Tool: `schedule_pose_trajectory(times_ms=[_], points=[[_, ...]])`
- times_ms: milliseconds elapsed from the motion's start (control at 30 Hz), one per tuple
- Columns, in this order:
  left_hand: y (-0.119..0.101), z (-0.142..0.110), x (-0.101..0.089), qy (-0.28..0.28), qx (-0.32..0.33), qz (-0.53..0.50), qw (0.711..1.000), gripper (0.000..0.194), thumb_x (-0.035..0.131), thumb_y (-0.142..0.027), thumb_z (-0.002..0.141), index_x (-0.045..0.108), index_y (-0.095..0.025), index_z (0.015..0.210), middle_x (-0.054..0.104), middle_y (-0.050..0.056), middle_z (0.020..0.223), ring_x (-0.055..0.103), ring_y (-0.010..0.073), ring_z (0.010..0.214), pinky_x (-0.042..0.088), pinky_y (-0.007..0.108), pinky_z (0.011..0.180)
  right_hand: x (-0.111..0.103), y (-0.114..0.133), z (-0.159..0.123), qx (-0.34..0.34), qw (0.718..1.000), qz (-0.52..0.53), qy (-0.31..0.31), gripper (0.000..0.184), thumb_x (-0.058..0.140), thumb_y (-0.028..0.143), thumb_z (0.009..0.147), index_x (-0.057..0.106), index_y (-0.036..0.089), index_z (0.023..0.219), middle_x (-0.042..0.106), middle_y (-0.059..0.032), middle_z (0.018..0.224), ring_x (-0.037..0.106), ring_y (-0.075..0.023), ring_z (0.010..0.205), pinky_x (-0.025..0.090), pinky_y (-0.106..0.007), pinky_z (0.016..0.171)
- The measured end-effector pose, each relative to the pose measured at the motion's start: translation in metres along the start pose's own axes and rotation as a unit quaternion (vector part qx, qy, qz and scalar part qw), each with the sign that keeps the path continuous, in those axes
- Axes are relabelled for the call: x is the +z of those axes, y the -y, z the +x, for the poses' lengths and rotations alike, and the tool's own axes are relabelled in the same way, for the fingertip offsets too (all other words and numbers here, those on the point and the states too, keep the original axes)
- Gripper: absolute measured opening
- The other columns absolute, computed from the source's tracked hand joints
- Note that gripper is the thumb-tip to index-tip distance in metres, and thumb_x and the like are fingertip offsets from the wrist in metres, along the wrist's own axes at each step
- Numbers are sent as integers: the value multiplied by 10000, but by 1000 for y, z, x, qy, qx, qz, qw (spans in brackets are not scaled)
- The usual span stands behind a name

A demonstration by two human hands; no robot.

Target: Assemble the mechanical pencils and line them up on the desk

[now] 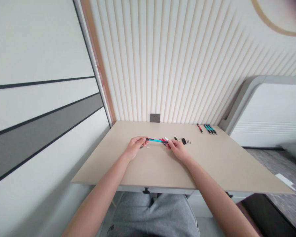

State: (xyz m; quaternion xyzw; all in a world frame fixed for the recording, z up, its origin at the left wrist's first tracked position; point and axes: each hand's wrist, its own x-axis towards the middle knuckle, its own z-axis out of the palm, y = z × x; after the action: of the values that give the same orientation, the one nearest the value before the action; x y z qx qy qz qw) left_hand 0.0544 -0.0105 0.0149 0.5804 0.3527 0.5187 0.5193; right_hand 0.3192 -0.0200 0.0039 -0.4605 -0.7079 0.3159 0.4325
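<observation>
Both my hands are over the beige table top (219, 161), close together near its middle. My left hand (134, 148) pinches the dark end of a cyan pen barrel (154, 140). My right hand (177, 148) is at the other end, its fingers on a red and white pen part (164, 140) that touches the barrel. Small black pen parts (184, 141) and tiny metal bits (188, 142) lie to the right. Several whole pens (209, 129), one red and the others teal, lie in a row at the back right.
A grey wall socket (155, 118) sits above the table's back edge, against a ribbed cream wall panel (162, 59). Tiny pale bits (148, 147) lie below the barrel. A white plug and cable (284, 180) sit past the table's right corner.
</observation>
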Motion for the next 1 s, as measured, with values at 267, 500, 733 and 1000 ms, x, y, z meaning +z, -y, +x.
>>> schedule_pose_trajectory(times_ms=[267,500,733,1000], points=[[-1,1,-1,-18,0,63,998,405,725,-438,737,702,-120,986,675,55,743,555,112,614,451,235,587,1,4,-2,15,1000,-7,-22,546,369,590,919,602,181,643,627,-25,600,556,-156,571,413,-269,597],[2,2,-1,-94,36,177,979,375,678,-425,767,721,-128,990,638,12,641,544,114,560,431,221,512,5,1,-2,1,1000,2,-1,530,376,573,925,645,177,697,645,-30,644,563,-159,599,414,-271,600],[3,1,-1,-153,127,270,942,280,638,-376,822,732,-183,1001,734,55,915,643,173,763,518,292,720,8,9,-8,-35,993,-65,89,390,478,494,910,699,208,762,653,-28,650,507,-142,547,366,-274,557],[-2,-1,7,-181,183,326,910,269,616,-373,850,722,-182,1005,728,56,890,619,154,706,505,275,693,15,22,-11,-99,980,-93,149,316,481,398,918,663,223,727,641,-31,669,531,-159,596,380,-291,595]])
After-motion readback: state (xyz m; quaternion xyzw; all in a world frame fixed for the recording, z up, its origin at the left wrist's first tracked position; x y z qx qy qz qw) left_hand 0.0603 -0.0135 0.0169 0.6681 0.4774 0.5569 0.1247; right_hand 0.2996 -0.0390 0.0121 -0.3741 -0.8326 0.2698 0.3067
